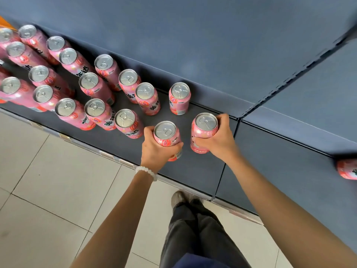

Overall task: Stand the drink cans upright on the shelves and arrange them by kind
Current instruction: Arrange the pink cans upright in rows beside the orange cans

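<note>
Since both hands are wrapped round upright pink aluminium drink cans, left hand [154, 149] on one [167, 137], right hand [216, 140] on another [202, 130], they're probably extending the matching rows on the dark grey shelf [193, 171].

Upright cans [90, 88] stand in rows on the shelf [193, 167], filling its left part. Two front cans [166, 132] [204, 124] stand rightmost. One can [347, 169] lies far right, well apart.

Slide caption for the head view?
Both hands, left and right, each grip an upright pink can on the shelf.
</note>
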